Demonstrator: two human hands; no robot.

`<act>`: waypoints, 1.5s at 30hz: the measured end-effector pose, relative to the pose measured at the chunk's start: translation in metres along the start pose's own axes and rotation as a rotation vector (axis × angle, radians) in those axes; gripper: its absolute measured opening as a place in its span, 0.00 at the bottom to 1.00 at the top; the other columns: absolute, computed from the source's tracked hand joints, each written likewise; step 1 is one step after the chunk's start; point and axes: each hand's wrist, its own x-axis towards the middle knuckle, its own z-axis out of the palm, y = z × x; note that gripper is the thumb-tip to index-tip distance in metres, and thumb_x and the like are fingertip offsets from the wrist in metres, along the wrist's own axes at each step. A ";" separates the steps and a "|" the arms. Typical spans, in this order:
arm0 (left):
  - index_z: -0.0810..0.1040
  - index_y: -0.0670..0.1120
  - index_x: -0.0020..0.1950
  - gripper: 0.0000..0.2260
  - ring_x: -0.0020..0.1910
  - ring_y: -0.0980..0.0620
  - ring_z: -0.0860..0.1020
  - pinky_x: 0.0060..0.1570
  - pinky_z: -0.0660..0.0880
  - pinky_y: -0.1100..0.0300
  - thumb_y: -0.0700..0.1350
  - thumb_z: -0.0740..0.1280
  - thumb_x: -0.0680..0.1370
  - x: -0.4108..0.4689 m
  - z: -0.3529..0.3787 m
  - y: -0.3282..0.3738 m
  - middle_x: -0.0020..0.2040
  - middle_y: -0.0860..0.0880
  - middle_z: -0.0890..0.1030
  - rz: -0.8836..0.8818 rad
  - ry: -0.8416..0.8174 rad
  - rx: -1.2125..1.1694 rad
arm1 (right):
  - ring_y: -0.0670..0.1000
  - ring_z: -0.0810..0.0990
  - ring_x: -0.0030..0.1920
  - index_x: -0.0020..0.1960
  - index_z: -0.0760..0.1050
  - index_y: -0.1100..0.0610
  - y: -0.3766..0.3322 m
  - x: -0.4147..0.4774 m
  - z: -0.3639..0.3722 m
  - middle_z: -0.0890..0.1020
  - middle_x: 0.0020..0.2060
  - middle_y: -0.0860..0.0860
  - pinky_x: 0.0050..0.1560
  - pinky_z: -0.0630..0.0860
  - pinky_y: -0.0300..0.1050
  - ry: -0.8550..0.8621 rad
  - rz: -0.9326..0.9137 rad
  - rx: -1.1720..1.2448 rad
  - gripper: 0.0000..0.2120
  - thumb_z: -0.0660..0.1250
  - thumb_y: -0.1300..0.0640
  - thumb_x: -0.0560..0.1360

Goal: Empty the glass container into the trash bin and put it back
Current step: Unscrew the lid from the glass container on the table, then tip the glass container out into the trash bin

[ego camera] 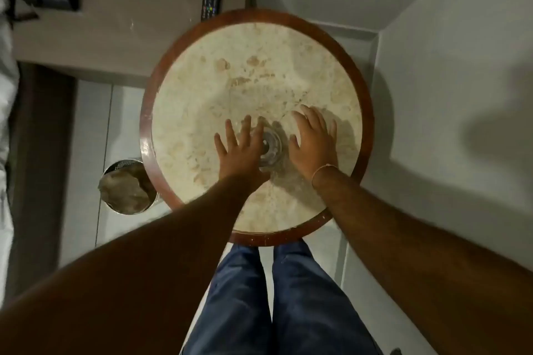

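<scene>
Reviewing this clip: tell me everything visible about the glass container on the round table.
The glass container is small, clear and round, seen from straight above as concentric rings, apparently upright. It stands on the marble-look top of the round table, nearer the person's edge. The left hand, fingers spread, covers its left side and seems to touch it; the right hand lies open just to its right, contact unclear. Its contents cannot be made out.

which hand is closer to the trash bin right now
Left. The left hand is over the round table, just left of the glass container, on the side where the trash bin stands on the floor. The right hand is beyond the container, farther away.
</scene>
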 end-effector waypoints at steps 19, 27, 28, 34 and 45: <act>0.63 0.48 0.83 0.46 0.74 0.35 0.66 0.62 0.78 0.41 0.55 0.78 0.69 0.014 0.007 0.018 0.79 0.41 0.67 0.123 0.251 -0.259 | 0.58 0.86 0.61 0.62 0.85 0.56 -0.007 -0.006 0.018 0.89 0.57 0.57 0.69 0.79 0.62 -0.099 0.683 1.135 0.14 0.64 0.50 0.86; 0.64 0.49 0.84 0.45 0.77 0.37 0.67 0.68 0.77 0.40 0.53 0.80 0.71 -0.030 -0.017 0.037 0.81 0.41 0.68 0.275 0.264 -0.289 | 0.56 0.90 0.54 0.59 0.87 0.55 -0.011 -0.012 -0.021 0.89 0.54 0.56 0.53 0.87 0.50 -0.563 0.856 1.807 0.28 0.60 0.34 0.83; 0.63 0.49 0.85 0.46 0.78 0.37 0.66 0.69 0.77 0.40 0.53 0.81 0.71 -0.030 -0.019 0.039 0.81 0.41 0.68 0.276 0.259 -0.302 | 0.55 0.90 0.54 0.58 0.87 0.55 -0.010 -0.011 -0.021 0.89 0.54 0.56 0.53 0.87 0.50 -0.561 0.863 1.811 0.27 0.61 0.34 0.83; 0.62 0.49 0.85 0.49 0.79 0.39 0.66 0.65 0.79 0.40 0.55 0.83 0.70 -0.046 -0.027 0.037 0.82 0.42 0.67 0.255 0.307 -0.315 | 0.56 0.89 0.54 0.63 0.86 0.56 -0.002 -0.014 -0.015 0.89 0.56 0.57 0.55 0.86 0.52 -0.564 0.876 1.886 0.24 0.65 0.39 0.80; 0.62 0.52 0.84 0.49 0.78 0.35 0.68 0.61 0.80 0.33 0.56 0.83 0.69 -0.093 0.014 -0.095 0.81 0.42 0.66 -0.183 0.330 -0.327 | 0.63 0.86 0.57 0.65 0.84 0.55 -0.015 -0.003 -0.015 0.84 0.61 0.60 0.54 0.79 0.56 -0.658 0.745 1.879 0.31 0.57 0.33 0.82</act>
